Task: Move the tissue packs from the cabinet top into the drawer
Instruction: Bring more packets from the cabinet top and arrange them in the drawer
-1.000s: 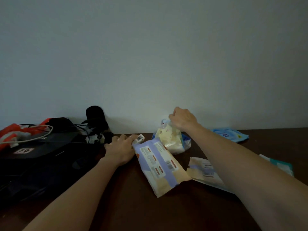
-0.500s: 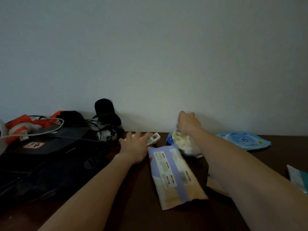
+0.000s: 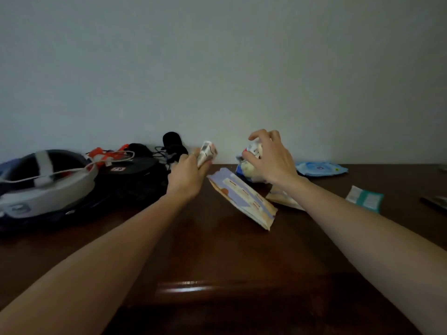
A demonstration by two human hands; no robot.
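My left hand (image 3: 187, 174) is shut on a small white tissue pack (image 3: 207, 153), lifted off the dark wooden cabinet top (image 3: 217, 250). My right hand (image 3: 271, 158) grips a crumpled white-and-blue tissue pack (image 3: 250, 163) near the wall. A long beige-and-lilac pack (image 3: 244, 197) lies flat between my arms. Another beige pack (image 3: 283, 199) lies partly under my right forearm. A light blue pack (image 3: 320, 168) rests by the wall on the right, and a teal pack (image 3: 365, 198) lies further right. No drawer shows in this view.
At the left sit a white-and-grey headset (image 3: 46, 187) on a black bag (image 3: 125, 182), orange-and-white gear (image 3: 106, 155) and black cables with a round black object (image 3: 172, 141). A dark flat object (image 3: 435, 201) lies at the right edge. The cabinet's front edge (image 3: 188, 286) is below.
My left hand has picked the small white pack up off the cabinet top. My right hand has tightened on the crumpled pack and raised it. The view has tilted down and shifted right.
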